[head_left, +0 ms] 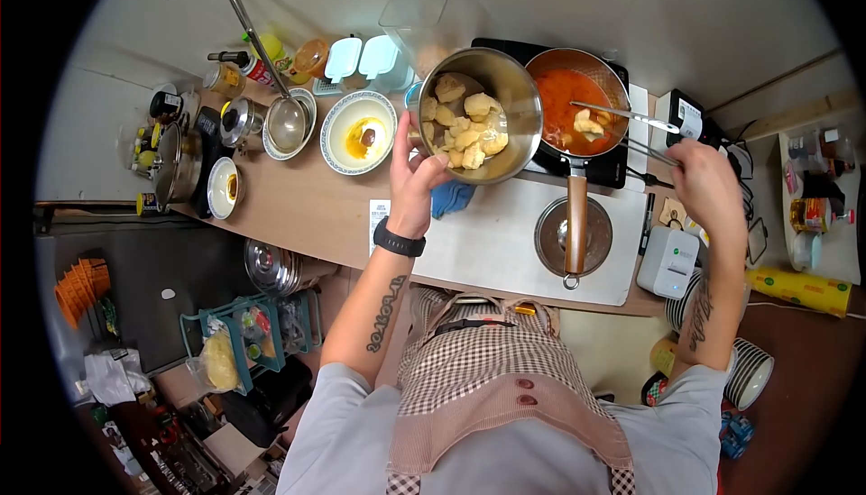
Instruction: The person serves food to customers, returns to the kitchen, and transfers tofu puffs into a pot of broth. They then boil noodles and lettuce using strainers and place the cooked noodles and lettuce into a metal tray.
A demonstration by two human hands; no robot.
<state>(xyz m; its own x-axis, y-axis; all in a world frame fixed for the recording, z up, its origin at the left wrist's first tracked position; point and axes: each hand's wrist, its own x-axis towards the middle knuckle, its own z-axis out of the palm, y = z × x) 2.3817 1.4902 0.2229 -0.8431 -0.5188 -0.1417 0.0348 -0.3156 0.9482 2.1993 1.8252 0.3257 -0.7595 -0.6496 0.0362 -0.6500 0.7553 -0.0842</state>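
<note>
Metal pot (523, 103) in left hand (418, 173)

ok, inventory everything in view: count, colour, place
Counter: 1, brown, centre
Mat: 1, white, on counter
Cooktop: 1, black, counter back
Pan: 1, brown-handled, on cooktop
Sauce: 1 batch, orange-red, in pan
Pot: 1, silver, left hand
Chunks: several, golden, mostly in pot
Tongs: 1, silver, right hand
Round lid or bowl: 1, silver, on mat
Cloth: 1, blue, near pot
Bowls: 3, white, counter left
Strainer: 1, silver, over a bowl
Lidded boxes: 2, light-blue, counter back
Edge clutter: many, mixed colours, all sides
Apron: 1, checked, worn
Left hand: 1, bare, at pot
Right hand: 1, bare, at tongs
</note>
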